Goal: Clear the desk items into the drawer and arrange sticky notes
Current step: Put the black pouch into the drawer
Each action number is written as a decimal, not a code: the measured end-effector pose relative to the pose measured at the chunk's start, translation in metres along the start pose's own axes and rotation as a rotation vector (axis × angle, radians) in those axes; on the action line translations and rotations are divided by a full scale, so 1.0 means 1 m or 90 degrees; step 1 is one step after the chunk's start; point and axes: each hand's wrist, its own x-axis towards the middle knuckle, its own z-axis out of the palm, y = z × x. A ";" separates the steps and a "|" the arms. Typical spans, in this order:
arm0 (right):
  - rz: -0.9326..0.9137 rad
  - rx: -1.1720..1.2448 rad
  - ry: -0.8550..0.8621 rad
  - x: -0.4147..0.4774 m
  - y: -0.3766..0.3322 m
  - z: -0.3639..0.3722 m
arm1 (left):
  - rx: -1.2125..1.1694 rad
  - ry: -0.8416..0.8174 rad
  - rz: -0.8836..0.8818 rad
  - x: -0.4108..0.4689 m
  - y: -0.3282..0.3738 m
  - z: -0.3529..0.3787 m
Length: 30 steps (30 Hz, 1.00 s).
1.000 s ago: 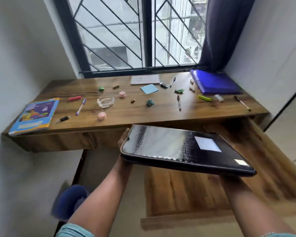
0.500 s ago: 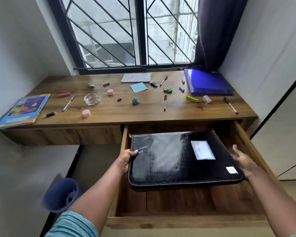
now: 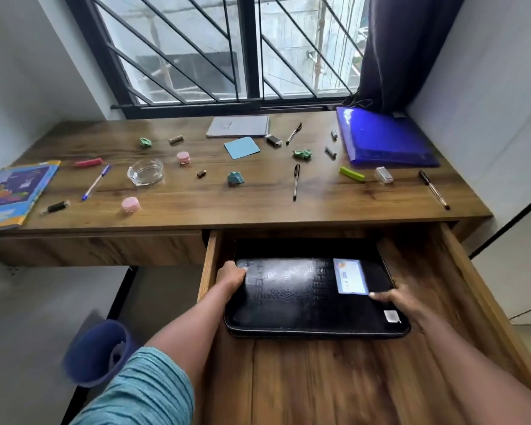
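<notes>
The hands flank the black case (image 3: pixel 313 296) lying deep in the drawer (image 3: pixel 460 265), left hand (image 3: pixel 232 273) gripping its far corner, right hand (image 3: pixel 393 299) too blurred to judge; shoved skewed, it could wedge against the drawer's left wall, pinching fingers.
</notes>
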 end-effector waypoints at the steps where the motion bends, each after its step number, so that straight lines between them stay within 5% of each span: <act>1: -0.008 -0.003 0.004 0.003 -0.003 0.005 | 0.004 0.011 -0.002 0.006 0.001 -0.001; 8: -0.038 -0.158 0.093 0.067 0.013 0.016 | 0.050 0.083 -0.016 0.028 0.008 -0.001; 14: -0.053 -0.199 0.123 0.048 0.001 0.032 | 0.100 0.056 -0.004 0.033 0.003 0.003; 30: -0.009 -0.318 0.164 0.042 -0.022 0.052 | 0.144 0.183 -0.012 0.029 -0.011 0.033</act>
